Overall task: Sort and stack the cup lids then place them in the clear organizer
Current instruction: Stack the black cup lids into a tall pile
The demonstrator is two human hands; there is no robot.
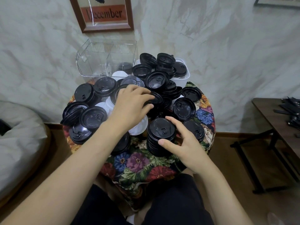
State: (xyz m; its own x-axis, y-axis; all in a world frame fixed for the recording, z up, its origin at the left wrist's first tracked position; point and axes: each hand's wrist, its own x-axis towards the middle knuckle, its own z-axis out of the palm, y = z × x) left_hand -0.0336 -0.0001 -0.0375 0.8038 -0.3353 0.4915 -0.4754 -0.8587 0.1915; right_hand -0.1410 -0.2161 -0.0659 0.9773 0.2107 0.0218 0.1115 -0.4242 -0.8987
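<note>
Many black cup lids (pixel 93 118) and a few white lids (pixel 139 127) lie heaped on a small round table with a floral cloth (pixel 138 164). My right hand (pixel 181 143) grips a tall stack of black lids (pixel 159 137) near the front, thumb and fingers curled round it. My left hand (pixel 131 103) reaches into the pile and pinches a single black lid (pixel 156 97). The clear organizer (pixel 97 59) stands at the back left, with a short stack of black lids (pixel 124 67) in one compartment.
A white bin (pixel 184 75) piled with black lids stands behind the table on the right. A dark side table (pixel 279 117) is at the far right and a grey cushion (pixel 19 140) at the left. A framed picture (pixel 103 13) hangs on the wall.
</note>
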